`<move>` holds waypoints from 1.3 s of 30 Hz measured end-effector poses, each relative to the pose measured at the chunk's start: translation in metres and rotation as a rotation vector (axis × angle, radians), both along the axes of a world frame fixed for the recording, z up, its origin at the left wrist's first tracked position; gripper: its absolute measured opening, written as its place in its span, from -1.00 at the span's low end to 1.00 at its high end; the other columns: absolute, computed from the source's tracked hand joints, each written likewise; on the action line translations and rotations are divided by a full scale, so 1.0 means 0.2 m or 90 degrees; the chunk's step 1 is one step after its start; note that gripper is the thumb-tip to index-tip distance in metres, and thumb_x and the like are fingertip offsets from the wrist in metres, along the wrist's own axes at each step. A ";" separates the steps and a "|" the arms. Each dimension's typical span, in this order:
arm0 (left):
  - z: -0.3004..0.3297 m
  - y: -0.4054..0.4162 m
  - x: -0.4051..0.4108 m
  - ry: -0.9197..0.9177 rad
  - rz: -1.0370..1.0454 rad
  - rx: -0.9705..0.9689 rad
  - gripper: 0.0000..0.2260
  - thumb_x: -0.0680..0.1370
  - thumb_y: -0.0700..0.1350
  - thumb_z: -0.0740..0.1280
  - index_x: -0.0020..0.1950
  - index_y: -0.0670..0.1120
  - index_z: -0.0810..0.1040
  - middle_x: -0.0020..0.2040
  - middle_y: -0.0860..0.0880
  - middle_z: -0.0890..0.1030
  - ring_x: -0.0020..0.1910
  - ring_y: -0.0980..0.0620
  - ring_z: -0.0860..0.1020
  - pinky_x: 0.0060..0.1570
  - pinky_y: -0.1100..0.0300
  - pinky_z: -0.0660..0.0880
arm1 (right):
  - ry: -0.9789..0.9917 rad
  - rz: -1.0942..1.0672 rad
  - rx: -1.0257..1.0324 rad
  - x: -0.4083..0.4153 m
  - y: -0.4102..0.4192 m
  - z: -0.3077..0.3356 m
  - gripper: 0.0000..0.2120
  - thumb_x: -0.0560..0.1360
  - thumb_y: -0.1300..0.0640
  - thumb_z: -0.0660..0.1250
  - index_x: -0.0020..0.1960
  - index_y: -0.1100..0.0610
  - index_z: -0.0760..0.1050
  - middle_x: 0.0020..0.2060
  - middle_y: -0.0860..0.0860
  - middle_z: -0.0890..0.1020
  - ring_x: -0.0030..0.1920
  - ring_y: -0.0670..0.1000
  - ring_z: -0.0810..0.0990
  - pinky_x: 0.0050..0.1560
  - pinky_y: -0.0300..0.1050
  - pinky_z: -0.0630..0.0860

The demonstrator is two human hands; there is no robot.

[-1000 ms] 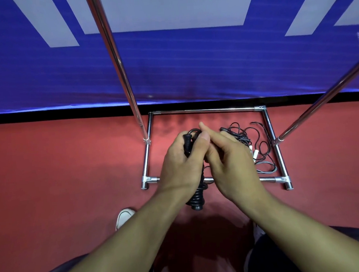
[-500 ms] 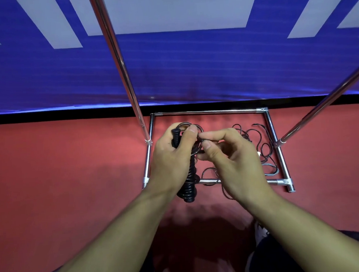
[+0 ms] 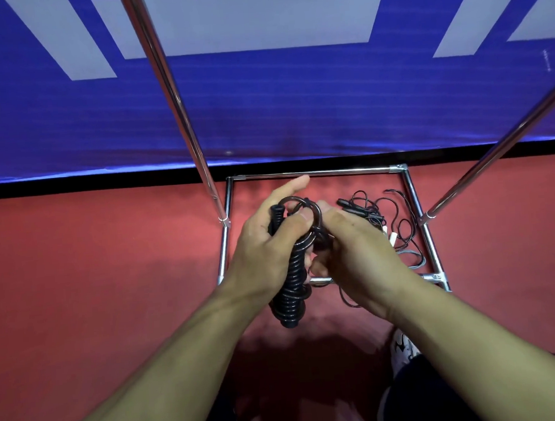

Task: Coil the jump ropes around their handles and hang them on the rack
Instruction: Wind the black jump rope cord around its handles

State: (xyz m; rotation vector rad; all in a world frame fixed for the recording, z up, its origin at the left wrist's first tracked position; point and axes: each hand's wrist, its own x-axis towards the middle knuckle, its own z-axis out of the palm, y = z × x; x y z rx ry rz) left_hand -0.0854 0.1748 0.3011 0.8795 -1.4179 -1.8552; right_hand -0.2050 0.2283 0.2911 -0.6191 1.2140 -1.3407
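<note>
My left hand [image 3: 265, 244] has its thumb pressed over the top turns of the coiled jump rope [image 3: 292, 275] and its fingers curled round the far side of the handles, so the bundle is clamped and stands nearly upright in front of me, its lower end hanging free below my wrist. My right hand [image 3: 354, 254] sits just beside it, touching the bundle near the top; its fingertips are tucked under and hidden, so I cannot tell whether they pinch the cord or only guide it, though the last loose loop [image 3: 305, 211] arches right between the two hands. I judge I am at the end of the coiling step for this rope: most of the cord is already wound tight round the handles, and what remains is that top loop. The next move, as I read it, calls for securing the free end so the turns do not spring loose, then lifting the bundle to the rack. Beyond my hands, a second rope [image 3: 385, 222] lies tangled and uncoiled on the red floor [image 3: 93, 272], inside the chrome base frame [image 3: 316, 173] of the rack. Two chrome uprights [image 3: 176, 95] rise from that frame and lean out of view. Behind the frame stands a blue banner [image 3: 295, 110] with pale shapes, above a black strip along the floor. One white shoe [image 3: 402, 349] shows beneath my right forearm.
</note>
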 end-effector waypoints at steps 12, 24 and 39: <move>0.03 0.05 -0.02 0.023 -0.008 0.085 -0.81 0.55 0.16 0.33 -0.09 0.07 0.47 -0.29 -0.05 0.56 -0.46 -0.07 0.52 -0.46 0.12 0.50 | 0.079 -0.155 0.068 -0.12 -0.02 0.03 -0.80 0.61 0.13 0.30 -0.20 0.10 0.48 -0.35 0.10 0.37 -0.40 -0.02 0.36 -0.43 -0.19 0.41; 0.02 0.02 -0.01 -0.034 -0.181 0.367 -0.65 0.32 0.10 0.42 -0.10 -0.17 0.61 -0.17 -0.15 0.64 -0.28 -0.13 0.62 -0.07 -0.01 0.60 | 0.282 -0.082 0.027 -0.11 0.00 0.05 -0.82 0.57 0.24 0.34 -0.18 0.07 0.57 -0.23 0.09 0.58 -0.47 -0.15 0.43 -0.44 -0.35 0.37; -0.04 0.09 -0.07 -0.010 -0.063 0.368 -0.70 0.62 -0.10 0.15 -0.26 -0.01 0.54 -0.42 -0.01 0.45 -0.51 0.00 0.39 -0.39 0.17 0.39 | 0.158 -0.055 0.113 -0.14 -0.01 0.00 -0.80 0.59 0.20 0.30 0.08 -0.03 0.64 -0.21 -0.06 0.61 -0.24 -0.04 0.43 -0.32 -0.19 0.43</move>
